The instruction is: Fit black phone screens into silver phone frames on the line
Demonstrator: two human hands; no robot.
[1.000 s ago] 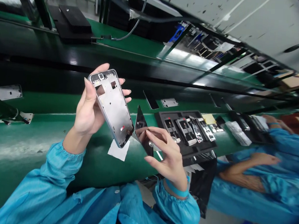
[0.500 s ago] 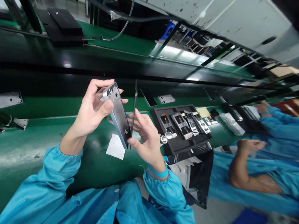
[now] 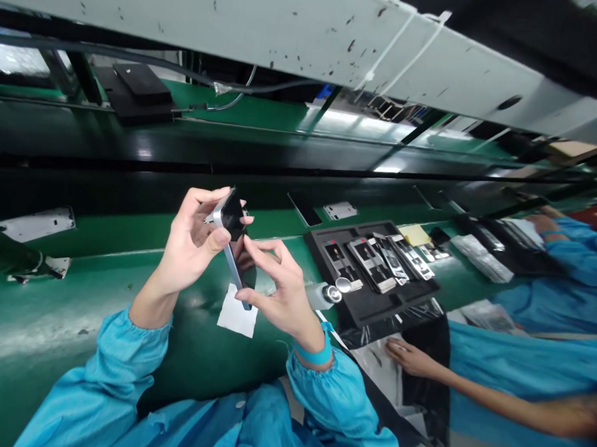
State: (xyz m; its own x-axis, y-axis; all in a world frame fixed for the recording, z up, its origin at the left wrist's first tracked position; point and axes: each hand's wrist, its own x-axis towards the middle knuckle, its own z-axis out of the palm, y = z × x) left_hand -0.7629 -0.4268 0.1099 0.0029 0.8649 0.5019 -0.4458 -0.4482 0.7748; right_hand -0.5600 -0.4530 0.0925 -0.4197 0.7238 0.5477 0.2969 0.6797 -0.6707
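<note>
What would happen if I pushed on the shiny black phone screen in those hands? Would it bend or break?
The black screen probably wouldn't bend much: it looks flat and seems to lie against a silver frame. Pushing hard might crack it, since its surface looks glassy. It could be slippery too, because it's glossy and shows reflections.

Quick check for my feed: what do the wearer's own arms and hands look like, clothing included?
Both the left hand and right hand are ungloved. The left sleeve and right sleeve are bright blue, loose and wrinkled, gathered at the cuffs. A turquoise wristband circles the right wrist; no band shows on the left.
</note>
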